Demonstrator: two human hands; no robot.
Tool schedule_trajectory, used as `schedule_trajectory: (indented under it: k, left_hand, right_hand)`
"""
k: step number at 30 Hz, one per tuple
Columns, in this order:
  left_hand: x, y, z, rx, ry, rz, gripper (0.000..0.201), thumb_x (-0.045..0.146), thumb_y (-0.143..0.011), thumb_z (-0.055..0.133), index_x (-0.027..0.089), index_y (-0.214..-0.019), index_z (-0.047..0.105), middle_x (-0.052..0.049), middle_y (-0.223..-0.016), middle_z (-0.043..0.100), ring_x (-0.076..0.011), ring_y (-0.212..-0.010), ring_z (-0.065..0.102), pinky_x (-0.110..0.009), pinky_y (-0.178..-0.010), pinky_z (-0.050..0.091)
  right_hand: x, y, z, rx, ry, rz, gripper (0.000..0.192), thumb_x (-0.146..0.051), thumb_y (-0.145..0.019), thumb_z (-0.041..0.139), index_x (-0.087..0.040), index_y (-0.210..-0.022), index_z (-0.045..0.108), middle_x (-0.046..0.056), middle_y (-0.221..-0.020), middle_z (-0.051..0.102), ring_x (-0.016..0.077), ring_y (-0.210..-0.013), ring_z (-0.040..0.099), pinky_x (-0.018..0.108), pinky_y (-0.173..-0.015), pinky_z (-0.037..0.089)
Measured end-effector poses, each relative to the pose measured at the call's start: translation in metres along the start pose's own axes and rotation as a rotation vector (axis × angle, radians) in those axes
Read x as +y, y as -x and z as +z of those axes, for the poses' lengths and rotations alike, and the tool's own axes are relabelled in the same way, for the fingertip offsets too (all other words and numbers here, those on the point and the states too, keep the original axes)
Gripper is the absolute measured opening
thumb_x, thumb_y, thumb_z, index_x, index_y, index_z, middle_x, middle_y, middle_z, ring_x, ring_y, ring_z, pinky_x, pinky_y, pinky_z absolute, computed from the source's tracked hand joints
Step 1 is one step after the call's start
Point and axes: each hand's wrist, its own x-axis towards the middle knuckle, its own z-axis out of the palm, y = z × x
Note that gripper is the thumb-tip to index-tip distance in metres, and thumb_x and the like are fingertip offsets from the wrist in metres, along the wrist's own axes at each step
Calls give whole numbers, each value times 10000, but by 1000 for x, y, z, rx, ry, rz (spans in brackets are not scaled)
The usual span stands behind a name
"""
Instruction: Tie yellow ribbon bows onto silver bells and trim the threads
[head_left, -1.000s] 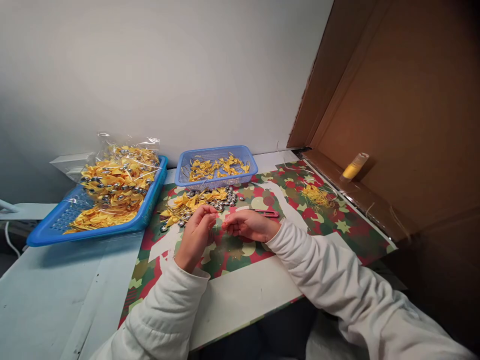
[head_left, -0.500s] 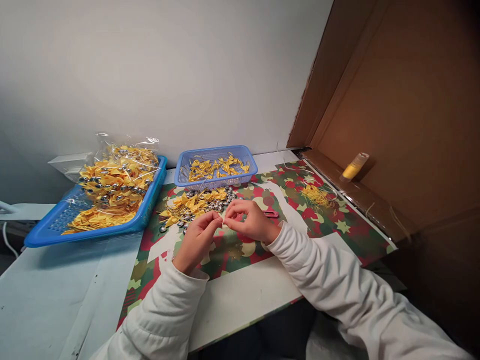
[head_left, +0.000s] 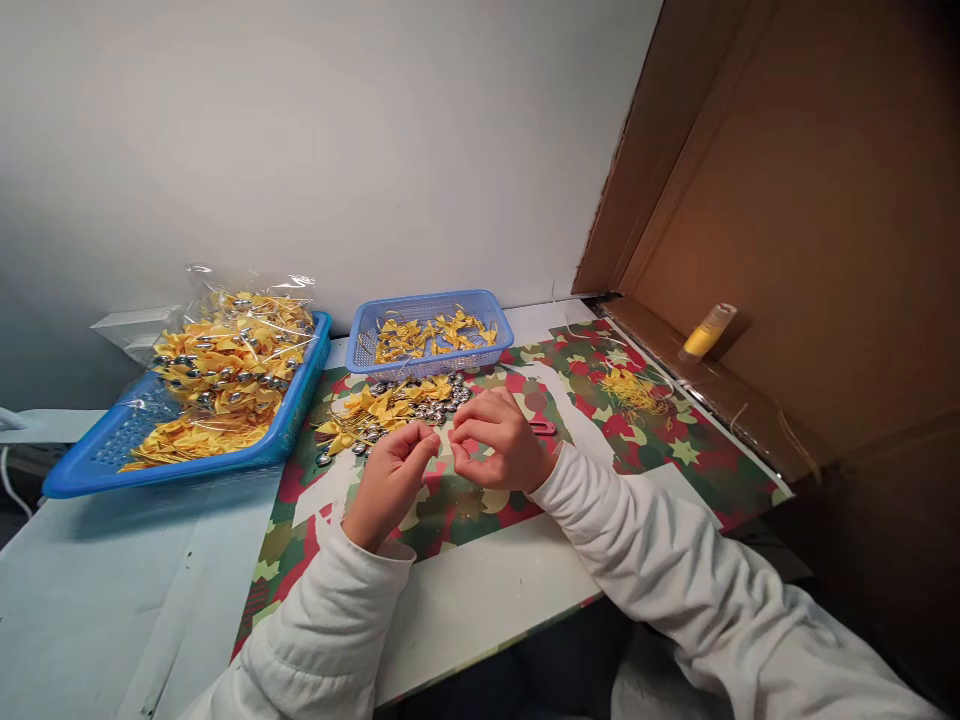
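My left hand (head_left: 394, 480) is closed, thumb pressed on the forefinger, above the patterned sheet (head_left: 457, 515). A small gap to its right, my right hand (head_left: 499, 440) has its fingers curled with thumb and fingertips together. Whatever is pinched in either hand is too small to make out. Just beyond the hands lie a heap of yellow ribbon bows (head_left: 386, 405) and several silver bells (head_left: 431, 410). A pink tool (head_left: 543, 428), perhaps thread snips, shows partly behind my right hand.
A light blue basket (head_left: 360, 362) with yellow bows stands at the back. On the left, a blue basket (head_left: 90, 485) holds a clear bag (head_left: 232, 350) of bows with bells. Yellow threads (head_left: 634, 388) lie right, near a yellow thread spool (head_left: 705, 335) on the cardboard ledge.
My hands, whose fingertips met before, are now slightly apart. The right fingers have curled in more. The baskets, bows and bells stay in place.
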Motion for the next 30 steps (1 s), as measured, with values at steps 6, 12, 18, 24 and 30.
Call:
schedule_trajectory:
  k: [6,12,18,24,30]
  left_hand:
    - [-1,0,0,9,-17,15,309,387,-769,553,210,-544,436,55,-508,338,-107,-488,286,-234,-460,261]
    - [-1,0,-1,8,-19,9,312,384,-769,555,209,-544,428,56,-510,344,-105,-487,301,-229,-457,280]
    - [-1,1,-1,2,-4,-11,307,371,-774,555,213,-548,421,58,-499,341,-103,-469,304,-222,-435,282]
    - [0,1,0,-109,26,-18,276,398,-785,548,206,-586,552,33,-515,403,-117,-476,322,-226,-425,299]
    - [0,1,0,-203,27,21,321,446,-813,571,188,-629,625,-8,-607,561,-138,-551,449,-246,-521,382]
  right_hand:
    - [3,3,2,-46,83,-34,96,-200,-771,547,-194,-685,589,29,-782,639,169,-750,518,364,-786,318]
    - [3,4,0,-39,145,-54,107,-198,-759,542,-194,-661,585,20,-794,646,168,-759,516,374,-782,286]
    - [4,5,0,-75,195,-41,82,-203,-753,551,-193,-691,604,22,-813,636,176,-778,505,388,-798,264]
    - [2,5,-1,-114,210,-37,75,-211,-747,556,-189,-697,608,23,-819,648,178,-779,515,391,-783,256]
    - [0,2,-1,38,182,-76,100,-223,-754,537,-202,-688,608,5,-759,687,164,-730,537,378,-748,276]
